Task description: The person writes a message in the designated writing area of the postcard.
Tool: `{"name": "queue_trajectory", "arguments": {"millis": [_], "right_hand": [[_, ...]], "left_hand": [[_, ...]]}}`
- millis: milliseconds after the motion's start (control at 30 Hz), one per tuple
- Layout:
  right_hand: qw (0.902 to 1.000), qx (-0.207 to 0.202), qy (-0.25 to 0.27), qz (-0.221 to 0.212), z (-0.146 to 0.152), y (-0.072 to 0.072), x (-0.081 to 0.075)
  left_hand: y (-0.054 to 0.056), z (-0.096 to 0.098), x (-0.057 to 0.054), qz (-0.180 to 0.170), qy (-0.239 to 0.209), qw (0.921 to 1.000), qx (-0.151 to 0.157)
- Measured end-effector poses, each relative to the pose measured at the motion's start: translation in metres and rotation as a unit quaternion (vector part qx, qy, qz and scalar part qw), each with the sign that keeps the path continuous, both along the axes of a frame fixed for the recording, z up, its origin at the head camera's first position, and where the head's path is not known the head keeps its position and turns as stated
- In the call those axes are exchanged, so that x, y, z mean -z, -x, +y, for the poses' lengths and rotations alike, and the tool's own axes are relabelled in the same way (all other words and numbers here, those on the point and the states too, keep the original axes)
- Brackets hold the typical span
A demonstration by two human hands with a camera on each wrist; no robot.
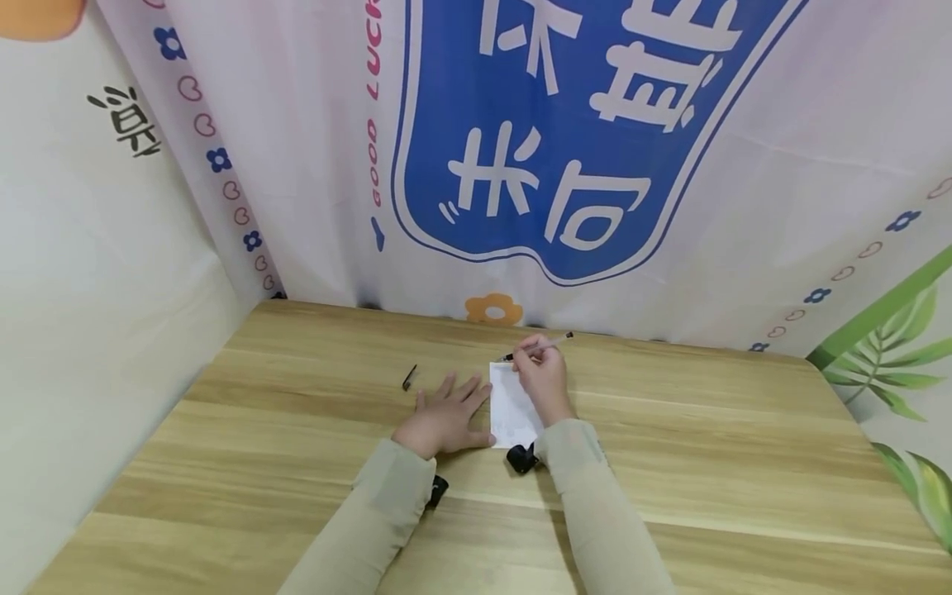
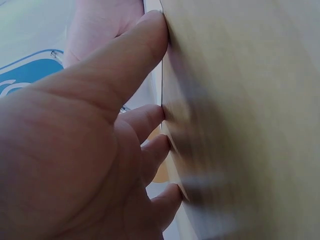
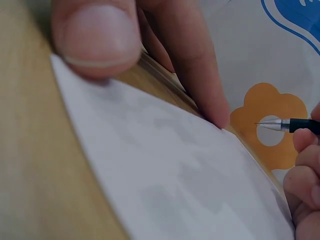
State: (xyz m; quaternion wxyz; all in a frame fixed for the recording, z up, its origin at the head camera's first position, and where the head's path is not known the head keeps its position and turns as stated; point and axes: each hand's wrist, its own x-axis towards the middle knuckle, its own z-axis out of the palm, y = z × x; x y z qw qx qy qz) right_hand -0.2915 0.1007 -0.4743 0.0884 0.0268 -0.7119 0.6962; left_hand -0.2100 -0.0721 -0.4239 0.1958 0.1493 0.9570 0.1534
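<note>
A small white sheet of paper (image 1: pixel 513 409) lies on the wooden table. My left hand (image 1: pixel 445 417) is spread flat beside it, thumb and fingertips right at its left edge. In the left wrist view the fingers of the left hand (image 2: pixel 75 145) reach down to the tabletop. Over the sheet's upper right part, my right hand (image 1: pixel 545 382) pinches a slim pen (image 1: pixel 556 340) with a clear barrel, its tip towards the top edge. The right wrist view shows the metal pen tip (image 3: pixel 272 124) above the paper, bare of any cap.
A black pen cap (image 1: pixel 409 378) lies on the table (image 1: pixel 706 463) beyond the left hand. Black wrist cameras (image 1: pixel 523 459) sit below both hands. A printed curtain (image 1: pixel 312 165) hangs along the table's far edge, and a wall (image 1: pixel 97 314) stands at left.
</note>
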Motion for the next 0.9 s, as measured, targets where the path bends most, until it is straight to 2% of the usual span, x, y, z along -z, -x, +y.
{"name": "queue_trajectory", "arguments": {"millis": [100, 267, 433, 700, 900], "right_hand": [[0.9998, -0.001, -0.013, 0.012, -0.0007, -0.0007, 0.0006], [0.9991, 0.002, -0.041, -0.002, 0.0004, -0.0041, 0.0006], [0.9982, -0.005, -0.059, 0.002, 0.0002, -0.0032, 0.0000], [0.9981, -0.009, -0.060, 0.011, 0.0011, -0.0012, 0.0024], [0.9979, -0.011, -0.061, 0.015, 0.0000, -0.0009, 0.0018]], "left_hand": [[-0.0008, 0.0002, -0.0004, 0.000, 0.000, 1.0000, -0.002], [-0.0032, 0.0019, -0.0007, -0.017, 0.005, 0.9998, -0.001], [-0.0004, 0.0011, -0.0002, -0.004, 0.006, 1.0000, -0.002], [0.0000, 0.0009, 0.0008, 0.000, -0.001, 1.0000, -0.001], [-0.0016, 0.0012, -0.0024, -0.001, 0.004, 1.0000, -0.003]]}}
